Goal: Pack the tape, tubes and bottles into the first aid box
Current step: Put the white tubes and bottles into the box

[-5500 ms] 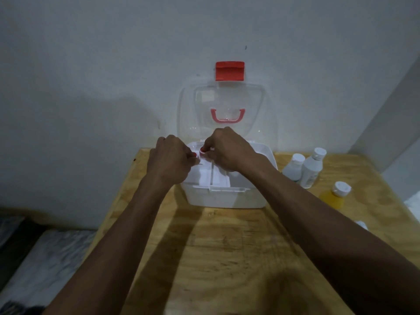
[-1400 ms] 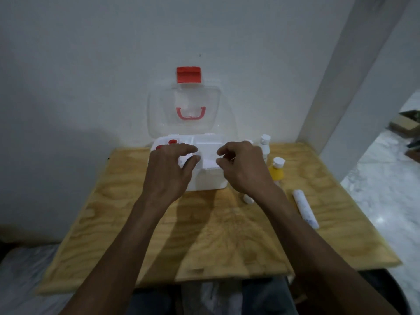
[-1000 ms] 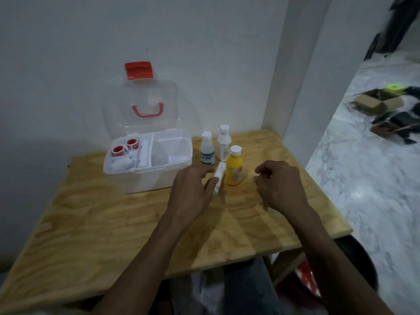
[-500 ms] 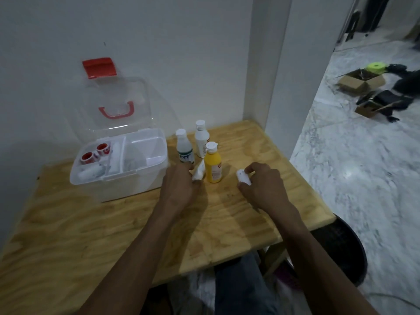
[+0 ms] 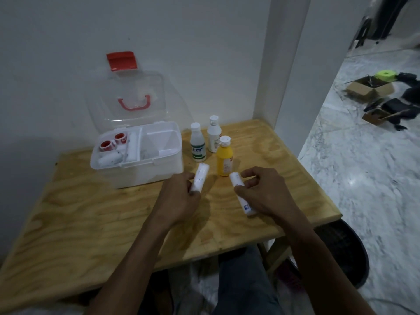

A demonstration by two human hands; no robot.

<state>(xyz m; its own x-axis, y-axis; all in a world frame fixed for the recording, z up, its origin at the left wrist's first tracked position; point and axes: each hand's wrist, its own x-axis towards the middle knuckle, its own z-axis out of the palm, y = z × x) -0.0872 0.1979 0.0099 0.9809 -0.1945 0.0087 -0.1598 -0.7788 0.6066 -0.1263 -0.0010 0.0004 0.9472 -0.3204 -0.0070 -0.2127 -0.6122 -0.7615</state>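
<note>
Holding a white tube in each hand, a person works over a plywood worktop (image 5: 91, 212) beside an open first aid box (image 5: 138, 160). The left hand (image 5: 179, 198) is wrapped around the lower end of the left tube (image 5: 201, 176), whose free end points toward the box. The right hand (image 5: 266, 194) pinches the right tube (image 5: 236, 180) between thumb and fingers, with its printed end showing below the palm. Two red-cored tape rolls (image 5: 111, 142) and some white rolls already sit in the box's left compartments, while the larger right compartment looks mostly free. Three bottles wait upright just right of the box: a clear bottle (image 5: 198, 146), a white bottle (image 5: 214, 135) behind it, and a yellow bottle (image 5: 224, 158) nearest the hands. To finish this step cleanly, the tubes are best carried in one at a time, laid flat along a compartment wall, lifted clear of the yellow bottle so it is not toppled, leaving the roomy section for the bottles.
</note>
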